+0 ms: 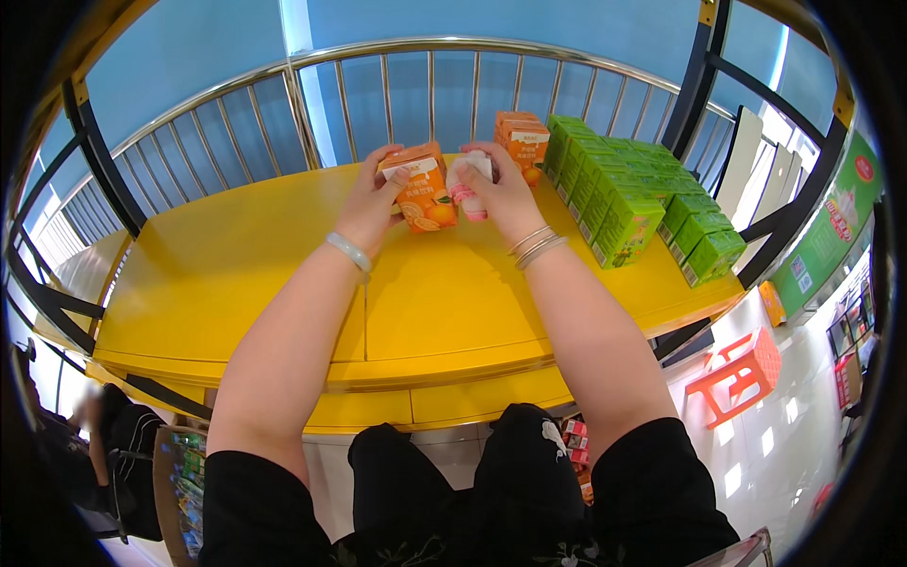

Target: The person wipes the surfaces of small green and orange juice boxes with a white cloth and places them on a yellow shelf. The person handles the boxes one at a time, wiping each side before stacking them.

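Observation:
My left hand [372, 198] grips an orange drink carton [430, 198] by its left side, holding it over the yellow shelf [269, 248]. The carton bears writing and pictures of oranges. A crumpled white and pink cloth [471, 188] is bunched in my right hand [506, 188], close against the carton's right side. Behind that hand stand orange cartons [528, 145] of the same look. To their right, several green drink cartons [613, 191] are lined up in rows on the shelf.
A metal railing [407, 46] runs behind the shelf, and black posts [106, 156] frame it. On the floor at right is a red plastic stool [751, 375]. A cardboard box of bottles [170, 482] stands lower left, near a person in dark clothes [106, 453].

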Tool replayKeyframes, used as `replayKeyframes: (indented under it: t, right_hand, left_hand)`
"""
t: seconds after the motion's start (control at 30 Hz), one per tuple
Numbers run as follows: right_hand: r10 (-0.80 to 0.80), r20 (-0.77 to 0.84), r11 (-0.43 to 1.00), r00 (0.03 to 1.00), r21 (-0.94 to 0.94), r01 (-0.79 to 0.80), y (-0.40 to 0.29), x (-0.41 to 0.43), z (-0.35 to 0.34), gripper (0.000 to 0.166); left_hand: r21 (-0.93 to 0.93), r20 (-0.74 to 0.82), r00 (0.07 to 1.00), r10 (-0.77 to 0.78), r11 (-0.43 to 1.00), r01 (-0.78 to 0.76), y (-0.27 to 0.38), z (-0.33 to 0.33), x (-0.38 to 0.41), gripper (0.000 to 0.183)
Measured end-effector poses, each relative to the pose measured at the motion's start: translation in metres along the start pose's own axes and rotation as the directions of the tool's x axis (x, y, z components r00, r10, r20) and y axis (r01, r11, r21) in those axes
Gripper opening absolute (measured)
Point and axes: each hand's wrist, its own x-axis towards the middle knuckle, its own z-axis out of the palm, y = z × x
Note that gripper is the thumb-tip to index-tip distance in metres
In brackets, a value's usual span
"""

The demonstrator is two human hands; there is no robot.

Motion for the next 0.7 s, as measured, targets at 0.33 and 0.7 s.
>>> replayKeyframes:
  t: [0.33,0.7]
  right_hand:
    - [-0.159,0.04,0.98,0.987,0.126,0.152,-0.001,-0.001,0.003,0.031]
    - [0.03,0.142,0.991,0.989,-0.135,-0.01,-0.007,-0.009,0.007,0.028]
  left_hand:
    - [-0.009,0.049,0.997,0.066,0.998,-0.065,0.003,0.011,-0.008,0.036]
    - [-0.236,-0.021,0.996,0.082,0.968,-0.085,0.003,-0.007,0.002,0.049]
